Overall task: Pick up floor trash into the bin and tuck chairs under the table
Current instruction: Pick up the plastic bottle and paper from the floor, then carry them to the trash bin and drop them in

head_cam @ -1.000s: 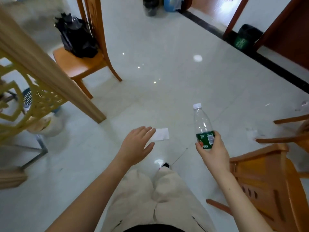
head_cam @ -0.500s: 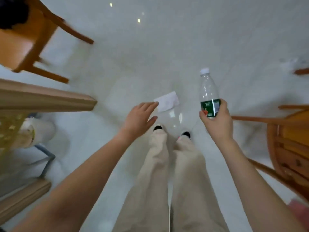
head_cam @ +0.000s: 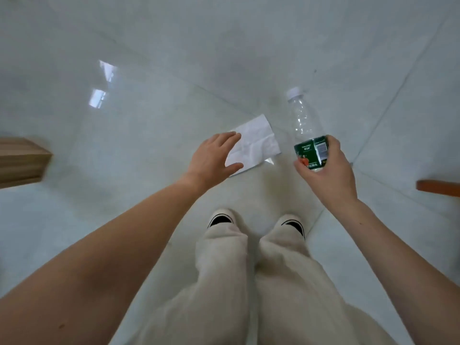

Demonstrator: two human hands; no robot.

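A creased white paper tissue (head_cam: 256, 143) lies flat on the pale tiled floor just ahead of my feet. My left hand (head_cam: 214, 158) hovers over the tissue's left edge, fingers spread and thumb apart, holding nothing; whether it touches the paper I cannot tell. My right hand (head_cam: 328, 170) grips the lower part of an empty clear plastic bottle (head_cam: 307, 128) with a green label and a white cap, held upright to the right of the tissue. No bin is in view.
A light wooden table leg or edge (head_cam: 22, 160) juts in at the left border. A brown chair part (head_cam: 438, 188) shows at the right border. My beige trouser legs and shoes (head_cam: 221, 220) stand below the tissue.
The view has tilted straight down and closer to the floor. My left hand has reached forward and down onto the tissue's edge. The bottle stays held in my right hand.
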